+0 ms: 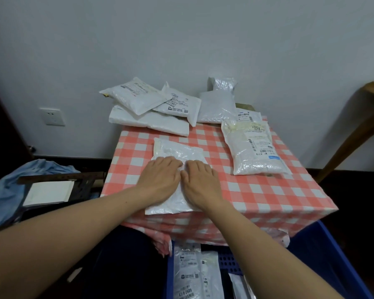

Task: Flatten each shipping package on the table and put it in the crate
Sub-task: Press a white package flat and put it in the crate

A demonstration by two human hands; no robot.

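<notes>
A white shipping package (pixel 173 152) lies flat near the front of the table with its red-and-white checked cloth (pixel 257 190). My left hand (pixel 160 175) and my right hand (pixel 200 180) press down on it side by side, fingers straight. Several more white packages (pixel 147 108) are piled at the table's far edge, and one labelled package (pixel 253 149) lies at the right. Below the table's front edge stands a blue crate (pixel 324 255) with a few flat packages (pixel 188 275) inside.
A white wall rises behind the table, with a socket (pixel 52 116) at the left. On the left sit blue cloth (pixel 7 190) and a dark rack holding a white envelope (pixel 49 192). A wooden piece of furniture (pixel 354 130) leans in at the right.
</notes>
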